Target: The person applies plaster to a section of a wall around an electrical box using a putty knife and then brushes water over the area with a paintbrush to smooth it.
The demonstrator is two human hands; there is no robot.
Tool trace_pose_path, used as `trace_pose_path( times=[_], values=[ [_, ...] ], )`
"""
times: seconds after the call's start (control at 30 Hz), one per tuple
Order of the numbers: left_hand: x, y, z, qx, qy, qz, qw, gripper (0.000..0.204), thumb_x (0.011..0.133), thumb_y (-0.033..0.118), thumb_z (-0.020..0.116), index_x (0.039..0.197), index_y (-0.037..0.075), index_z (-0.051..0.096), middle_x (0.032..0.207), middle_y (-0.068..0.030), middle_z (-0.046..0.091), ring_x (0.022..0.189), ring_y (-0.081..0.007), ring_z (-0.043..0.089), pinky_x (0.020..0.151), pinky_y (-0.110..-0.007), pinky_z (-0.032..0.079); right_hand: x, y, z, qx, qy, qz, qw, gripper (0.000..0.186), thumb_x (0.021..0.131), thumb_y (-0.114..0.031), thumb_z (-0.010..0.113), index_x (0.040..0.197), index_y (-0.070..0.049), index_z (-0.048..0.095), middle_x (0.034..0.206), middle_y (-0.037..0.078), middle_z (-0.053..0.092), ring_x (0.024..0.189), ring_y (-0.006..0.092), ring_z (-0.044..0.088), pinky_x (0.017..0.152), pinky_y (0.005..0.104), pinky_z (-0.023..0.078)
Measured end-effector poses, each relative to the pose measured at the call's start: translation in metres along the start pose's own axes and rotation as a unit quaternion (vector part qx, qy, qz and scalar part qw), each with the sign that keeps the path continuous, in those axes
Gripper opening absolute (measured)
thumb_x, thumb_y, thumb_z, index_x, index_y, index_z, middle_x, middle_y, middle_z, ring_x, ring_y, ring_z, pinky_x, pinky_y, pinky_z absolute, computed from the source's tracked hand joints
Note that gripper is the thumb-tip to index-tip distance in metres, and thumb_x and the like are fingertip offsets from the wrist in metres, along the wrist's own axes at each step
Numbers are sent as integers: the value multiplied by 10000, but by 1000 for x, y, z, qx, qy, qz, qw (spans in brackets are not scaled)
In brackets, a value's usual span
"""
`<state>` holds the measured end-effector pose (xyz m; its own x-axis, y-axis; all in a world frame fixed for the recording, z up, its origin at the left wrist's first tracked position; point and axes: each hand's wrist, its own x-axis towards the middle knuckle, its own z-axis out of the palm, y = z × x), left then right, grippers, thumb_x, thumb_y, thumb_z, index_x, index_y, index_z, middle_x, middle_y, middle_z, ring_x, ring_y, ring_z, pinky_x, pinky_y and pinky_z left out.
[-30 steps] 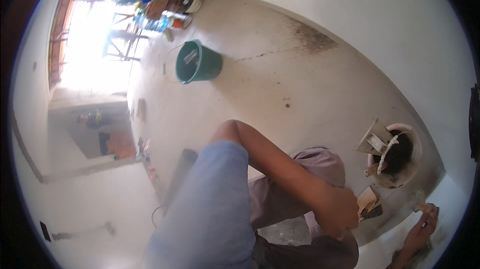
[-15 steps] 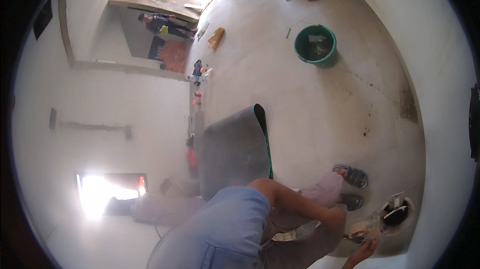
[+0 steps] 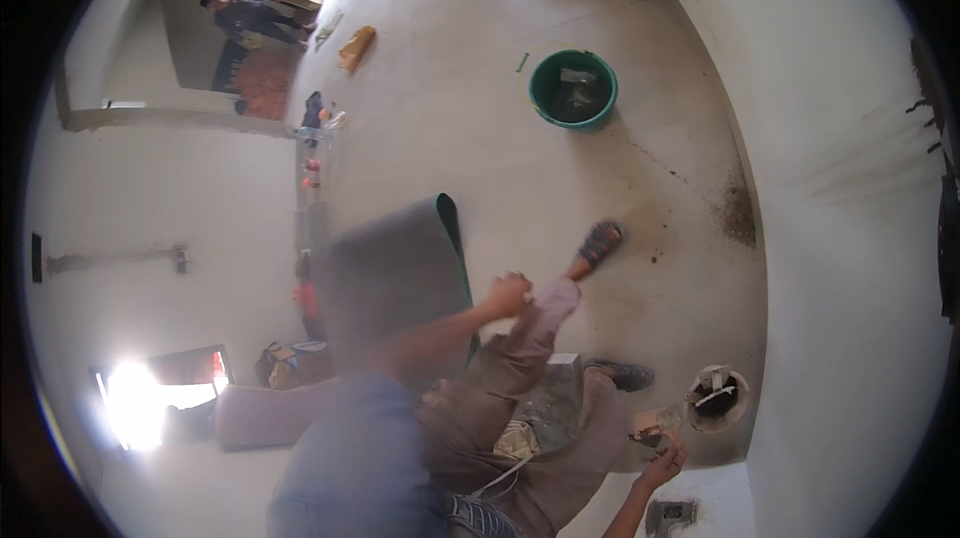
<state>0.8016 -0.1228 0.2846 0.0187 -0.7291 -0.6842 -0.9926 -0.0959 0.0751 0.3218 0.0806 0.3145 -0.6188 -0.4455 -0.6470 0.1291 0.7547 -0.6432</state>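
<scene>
My left hand (image 3: pixel 508 296) is by my upper knee, its fingers curled; blur hides what is in them, if anything. At the lower right, my right hand (image 3: pixel 667 460) has its fingers closed on the end of a flat, trowel-like tool (image 3: pixel 652 435), whose exact kind I cannot make out. A brownish piece (image 3: pixel 655 419) shows at the tool, partly covered. Just beyond stands a round, pale-rimmed container (image 3: pixel 742 403) with a dark inside and a whitish flat piece across its mouth. My sandalled feet are apart on the floor.
A green bucket (image 3: pixel 535 103) with something pale inside stands farther off. A dark rolled mat (image 3: pixel 390 273) with a green edge lies left of my legs. A brown bag (image 3: pixel 355 48) is on the floor; another person (image 3: pixel 250 20) stands far left. A white wall (image 3: pixel 840 268) runs along the right.
My left arm has swung out from behind my leg to my knee. One foot has stepped away from the other. The view has shifted, and my right hand stays near the round container.
</scene>
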Motion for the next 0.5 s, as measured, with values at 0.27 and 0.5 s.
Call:
trace_pose_path(
  times=[0.27, 0.5],
  values=[
    [241, -89, -98, -147, 38, -78, 985, 350, 905, 363, 617, 1048, 69, 742, 988, -188, 743, 976, -372, 703, 870, -481, 553, -9, -59, 96, -3, 86, 35, 996, 366, 1030, -291, 492, 1270, -38, 602, 784, 5, 536, 690, 86, 519, 529, 234, 396],
    [510, -158, -157, -254, 187, -40, 948, 394, 885, 334, 611, 1066, -2, 706, 910, -232, 733, 826, -389, 723, 777, -468, 569, -31, -57, 273, 68, 89, 157, 981, 369, 1036, -291, 486, 1280, -45, 613, 828, 20, 558, 704, 99, 558, 510, 248, 429]
  ],
)
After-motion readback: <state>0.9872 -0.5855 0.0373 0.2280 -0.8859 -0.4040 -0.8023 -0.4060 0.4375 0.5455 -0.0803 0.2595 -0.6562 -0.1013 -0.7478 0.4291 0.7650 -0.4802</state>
